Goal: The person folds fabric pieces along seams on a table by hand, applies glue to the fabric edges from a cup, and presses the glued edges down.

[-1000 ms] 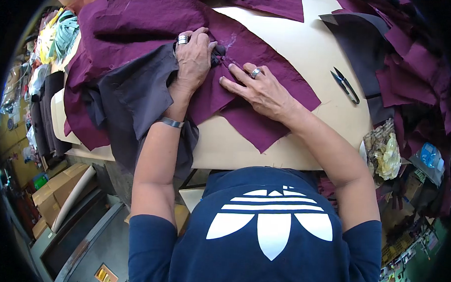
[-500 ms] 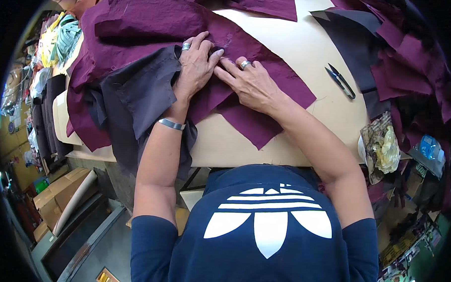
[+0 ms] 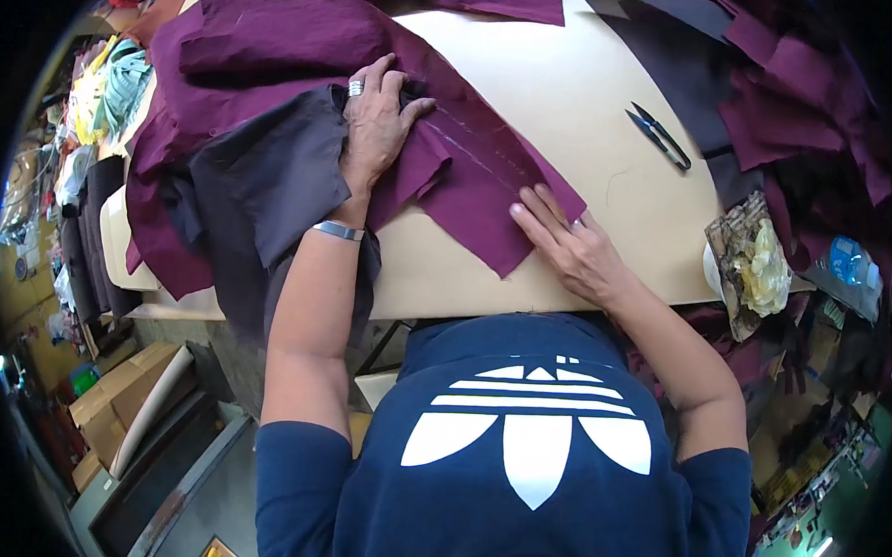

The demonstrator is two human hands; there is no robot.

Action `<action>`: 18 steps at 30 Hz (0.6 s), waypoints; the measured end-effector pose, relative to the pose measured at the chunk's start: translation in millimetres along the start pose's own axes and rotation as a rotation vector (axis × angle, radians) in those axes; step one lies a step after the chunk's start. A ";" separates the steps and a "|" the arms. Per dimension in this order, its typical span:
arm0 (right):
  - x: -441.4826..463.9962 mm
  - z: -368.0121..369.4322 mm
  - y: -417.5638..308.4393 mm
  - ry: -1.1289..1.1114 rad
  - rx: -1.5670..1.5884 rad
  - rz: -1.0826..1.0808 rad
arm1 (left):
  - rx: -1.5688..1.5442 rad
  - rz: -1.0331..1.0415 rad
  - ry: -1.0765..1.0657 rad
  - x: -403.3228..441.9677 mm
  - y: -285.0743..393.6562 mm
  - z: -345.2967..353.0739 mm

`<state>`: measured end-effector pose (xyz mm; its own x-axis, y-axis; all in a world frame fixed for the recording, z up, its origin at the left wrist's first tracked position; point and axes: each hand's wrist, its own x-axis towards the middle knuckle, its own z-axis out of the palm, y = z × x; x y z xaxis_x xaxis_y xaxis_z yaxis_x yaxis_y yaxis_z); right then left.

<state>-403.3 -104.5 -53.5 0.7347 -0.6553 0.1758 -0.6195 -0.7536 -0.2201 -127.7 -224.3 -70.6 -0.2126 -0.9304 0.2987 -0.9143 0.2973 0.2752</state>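
Purple fabric (image 3: 278, 39) lies spread over the table, with a pale stitched or marked line along its right-hand strip. My left hand (image 3: 376, 119) rests on it, fingers stretched out and thumb apart, beside the edge of a dark grey fabric piece (image 3: 268, 169). That grey piece hangs over the table's near edge, partly under my left wrist. Toward the lower right end of the purple strip, my right hand (image 3: 570, 246) presses down with its fingers extended flat on the cloth. A ring shows on each hand.
Black thread snips (image 3: 659, 137) lie on the tan table (image 3: 590, 97) to the right. Dark grey cloth (image 3: 660, 65) and purple scraps (image 3: 790, 124) are heaped at the far right. A crumpled yellowish plastic bag (image 3: 764, 270) sits near the right edge.
My right hand has slid along the purple fabric, right and toward me, away from my left hand. The strip between them now lies flatter and its pale line shows.
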 end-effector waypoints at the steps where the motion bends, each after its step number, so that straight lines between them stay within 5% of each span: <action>1: -12.3 -3.1 -1.3 0.003 0.019 0.020 | -0.005 0.010 0.001 -1.0 0.5 0.7; 8: -20.3 -35.2 32.7 0.134 0.365 0.300 | -0.002 0.081 0.057 -5.6 -4.7 8.3; 9: -13.4 -37.9 46.6 0.296 0.218 0.372 | -0.013 0.084 0.047 -5.4 -5.4 9.0; 12: -0.7 -24.0 85.5 0.270 -0.379 0.573 | -0.018 0.095 0.021 -6.4 -8.5 6.4; 18: 8.2 -6.1 96.5 0.197 -0.443 0.664 | 0.012 0.120 -0.013 -11.8 -6.6 2.1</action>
<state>-458.8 -183.0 -67.4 0.1403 -0.9381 0.3167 -0.9901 -0.1296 0.0547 -119.8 -215.7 -77.9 -0.3253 -0.8909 0.3170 -0.8859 0.4043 0.2273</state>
